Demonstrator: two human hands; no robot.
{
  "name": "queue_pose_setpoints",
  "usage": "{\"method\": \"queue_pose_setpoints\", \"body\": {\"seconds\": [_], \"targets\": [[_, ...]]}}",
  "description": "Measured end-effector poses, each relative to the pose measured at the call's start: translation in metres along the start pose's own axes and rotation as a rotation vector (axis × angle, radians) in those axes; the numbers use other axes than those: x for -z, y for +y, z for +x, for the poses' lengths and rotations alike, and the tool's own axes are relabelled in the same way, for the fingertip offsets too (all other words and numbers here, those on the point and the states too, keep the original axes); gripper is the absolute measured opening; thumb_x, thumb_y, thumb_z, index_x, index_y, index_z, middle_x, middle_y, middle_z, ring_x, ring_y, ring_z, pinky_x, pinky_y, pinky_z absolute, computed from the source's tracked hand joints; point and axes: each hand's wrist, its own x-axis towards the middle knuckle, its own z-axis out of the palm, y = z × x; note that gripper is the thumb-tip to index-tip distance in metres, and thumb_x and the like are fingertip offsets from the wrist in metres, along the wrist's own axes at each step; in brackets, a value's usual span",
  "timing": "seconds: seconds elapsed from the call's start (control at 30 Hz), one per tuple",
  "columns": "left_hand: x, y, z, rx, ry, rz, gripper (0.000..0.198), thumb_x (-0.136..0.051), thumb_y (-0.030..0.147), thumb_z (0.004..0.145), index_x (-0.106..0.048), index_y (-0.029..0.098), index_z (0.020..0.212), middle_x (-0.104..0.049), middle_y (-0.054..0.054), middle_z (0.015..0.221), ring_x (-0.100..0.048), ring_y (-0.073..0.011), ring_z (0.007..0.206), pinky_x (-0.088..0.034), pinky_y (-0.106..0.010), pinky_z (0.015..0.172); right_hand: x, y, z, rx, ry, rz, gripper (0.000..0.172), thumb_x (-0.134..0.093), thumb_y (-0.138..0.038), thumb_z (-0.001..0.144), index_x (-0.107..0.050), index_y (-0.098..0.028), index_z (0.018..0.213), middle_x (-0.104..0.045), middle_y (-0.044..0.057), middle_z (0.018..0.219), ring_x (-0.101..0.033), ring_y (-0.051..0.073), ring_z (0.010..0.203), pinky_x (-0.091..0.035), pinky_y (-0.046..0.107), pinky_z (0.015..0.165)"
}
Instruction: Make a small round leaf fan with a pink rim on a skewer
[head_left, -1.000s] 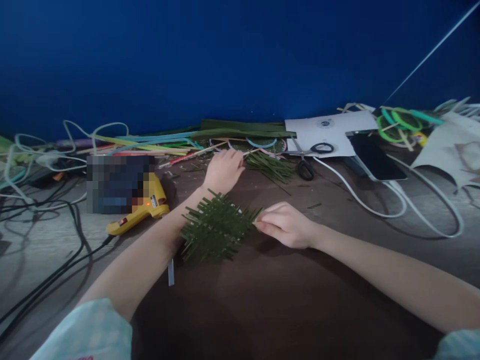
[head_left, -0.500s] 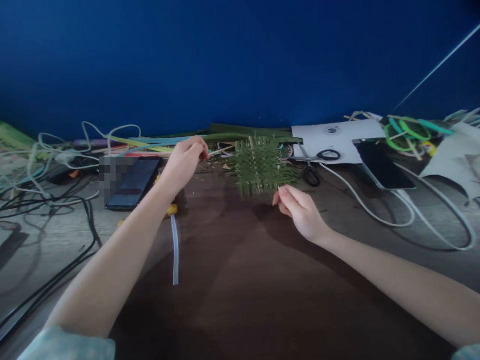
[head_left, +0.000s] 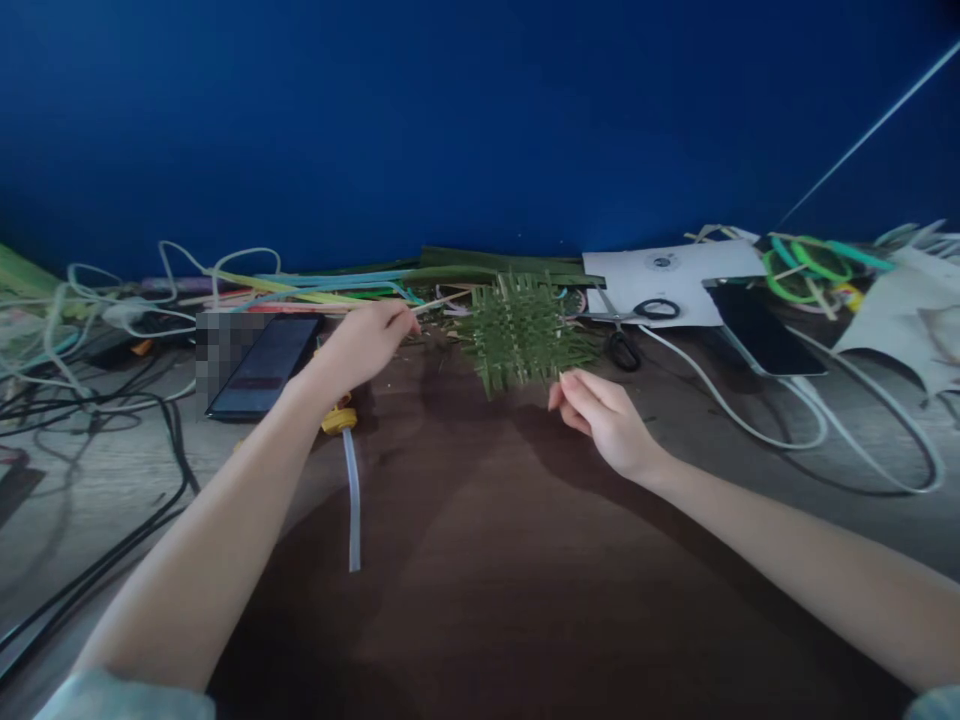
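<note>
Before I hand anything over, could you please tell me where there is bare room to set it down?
The brown tabletop is bare between the glue stick and the right forearm, on the near side of the woven green mat. The far side is crowded: colored strips, scissors, paper, a smartphone.

Scissors and woven green strips suggest a craft workspace.

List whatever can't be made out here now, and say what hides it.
Head view:
- Glue gun: mostly hidden by the left arm.
- Leaf strips: partly covered by the woven square.
- Print on the paper: too small to read.
- Left hand: contact with the thin stick too small to judge.
- Sleeves: cut off by the edges.
</note>
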Motion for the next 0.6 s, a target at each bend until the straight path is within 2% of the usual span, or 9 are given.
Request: {"method": "queue_pose_setpoints", "body": {"seconds": [0.1,0.3,0.47,0.6], "targets": [[0.001,-0.006,0.002,0.011,-0.081,0.024,0.035,-0.028,0.031,0.086,-0.055,0.017,0.069,-0.063,-0.002,0.068,-0.058,-0.0133,0.061,-0.045,-0.024,0.063,0.0,0.0,0.0,0.0,0.004,0.0,0.034,-0.036,-0.038,0.093,-0.051,-0.017,0.07,-0.035,-0.006,0.046,-0.031,0.008,0.044,-0.024,0.025,0.048],[0.006,-0.013,0.003,-0.044,0.005,0.277,0.025,-0.038,0.025,0.078,-0.061,0.017,0.079,-0.064,-0.004,0.075,-0.057,-0.0184,0.072,-0.041,-0.028,0.069,0.001,0.001,-0.001,-0.003,0.011,0.0,0.034,-0.036,-0.038,0.092,-0.052,-0.018,0.07,-0.035,-0.007,0.045,-0.03,0.007,0.043,-0.023,0.025,0.047],[0.005,-0.021,0.005,-0.064,-0.122,0.452,0.015,-0.049,0.023,0.071,-0.063,0.02,0.077,-0.065,-0.004,0.075,-0.057,-0.0187,0.069,-0.038,-0.027,0.06,0.0,0.001,-0.001,-0.006,0.006,-0.001,0.034,-0.036,-0.038,0.092,-0.052,-0.017,0.07,-0.035,-0.007,0.044,-0.031,0.007,0.043,-0.025,0.025,0.047],[0.0,-0.021,0.009,-0.049,-0.153,0.54,0.013,-0.053,0.026,0.073,-0.062,0.02,0.08,-0.066,-0.005,0.081,-0.058,-0.0208,0.075,-0.038,-0.028,0.061,-0.001,0.002,0.0,-0.002,0.002,-0.003,0.034,-0.037,-0.038,0.092,-0.052,-0.017,0.071,-0.036,-0.007,0.044,-0.031,0.007,0.043,-0.025,0.024,0.047]]}}
